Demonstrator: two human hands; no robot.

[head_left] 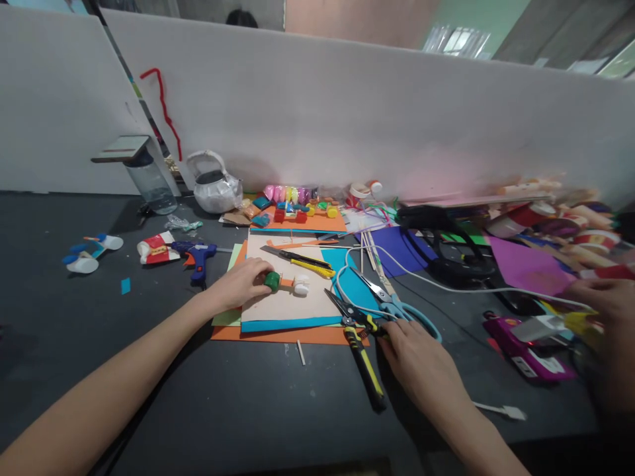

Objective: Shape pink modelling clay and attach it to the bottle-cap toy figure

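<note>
My left hand (244, 284) is closed, its fingertips pinching the green end of a small craft toy car (286, 283). White wheels are at the toy's other end, and it sits over a pale sheet (317, 301). My right hand (417, 354) is closed round one black-and-yellow handle of the long-nose pliers (350, 316). The pliers' other handle sticks out toward the table's front. Just beyond lie blue-handled scissors (391, 305) and a yellow utility knife (302, 262). The fingers of my right hand partly hide the gripped handle.
A blue glue gun (199, 259), a second craft car (92, 251) and a silver kettle (215, 185) stand left. Another person's hand (608, 297) is at the right edge, near a magenta device (528, 347). A white cable (446, 287) crosses the table (238, 403). Behind rises a white partition (322, 112).
</note>
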